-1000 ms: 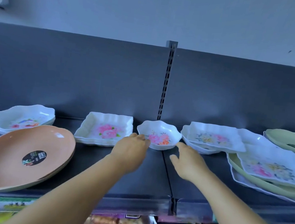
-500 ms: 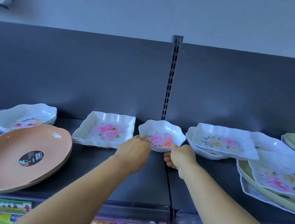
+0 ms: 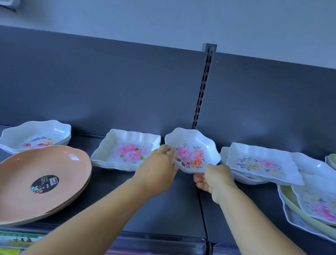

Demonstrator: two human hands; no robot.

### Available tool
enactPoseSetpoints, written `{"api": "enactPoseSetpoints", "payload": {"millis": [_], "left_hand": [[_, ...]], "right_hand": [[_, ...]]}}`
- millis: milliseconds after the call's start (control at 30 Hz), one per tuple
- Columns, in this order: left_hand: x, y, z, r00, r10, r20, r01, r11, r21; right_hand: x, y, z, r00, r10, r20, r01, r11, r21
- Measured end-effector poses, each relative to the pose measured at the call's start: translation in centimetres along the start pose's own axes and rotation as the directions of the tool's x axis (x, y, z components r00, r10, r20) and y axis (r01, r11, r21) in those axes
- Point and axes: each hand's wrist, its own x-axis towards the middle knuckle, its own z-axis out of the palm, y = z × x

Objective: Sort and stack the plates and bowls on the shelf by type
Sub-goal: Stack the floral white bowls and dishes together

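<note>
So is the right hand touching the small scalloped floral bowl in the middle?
Touching. The head view shows the right hand gripping the front right rim of the small scalloped bowl, with fingers curled beneath it; the left hand holds the opposite rim.

bare shelf [image 3: 174, 208] front centre, plate stacks [image 3: 126, 150] flanking
</note>
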Motion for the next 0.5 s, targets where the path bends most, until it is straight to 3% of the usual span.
{"api": "enactPoseSetpoints", "payload": {"millis": [100,167,500], "left_hand": [[0.1,0.3,-1.1,0.978,-0.182,-0.101,0.152,0.956,-0.252],[0.4,-0.3,-1.6,0.955,-0.279,-0.104,0.234,0.918,-0.32],[-0.4,-5.9,-6.0,0.841,-0.5,-0.204,0.437,0.852,-0.288]], "right_hand": [[-1.1,-0.4,-0.3,0.998,-0.048,0.031,0.047,0.999,0.008],[-1.8,-0.9,-0.2,0.996,-0.08,0.048,0.08,0.997,0.001],[-4.5,-4.1,5.2,0.962,-0.188,0.196,0.215,0.968,-0.129]]}}
